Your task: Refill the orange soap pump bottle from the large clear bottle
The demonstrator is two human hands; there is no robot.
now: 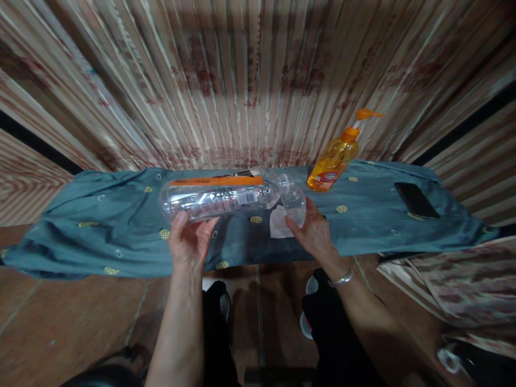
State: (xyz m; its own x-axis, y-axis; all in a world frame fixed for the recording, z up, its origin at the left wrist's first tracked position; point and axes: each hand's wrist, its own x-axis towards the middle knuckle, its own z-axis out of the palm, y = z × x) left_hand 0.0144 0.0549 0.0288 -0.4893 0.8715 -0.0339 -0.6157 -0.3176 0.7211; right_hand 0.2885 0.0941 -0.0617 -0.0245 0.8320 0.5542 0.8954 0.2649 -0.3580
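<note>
In my left hand (191,234) lies a large clear plastic bottle (213,201) with an orange band and a barcode label. It is held nearly level, its neck pointing right, with my thumb on the near side and fingers beneath. My right hand (314,228) grips a clear, rounded plastic piece (296,203), perhaps a cup, close against the bottle's mouth; whether the two touch is hard to tell. A white piece of paper or cloth (278,226) shows just left of my right fingers. Some dark and light item behind the bottle is mostly hidden.
An orange pump bottle (332,161) of yellow liquid stands at the back right. Farther right a black phone (415,200) lies on the blue-green patterned cloth (133,226) covering the narrow table. A striped curtain (226,80) hangs behind it. Black-clad legs are below the front edge.
</note>
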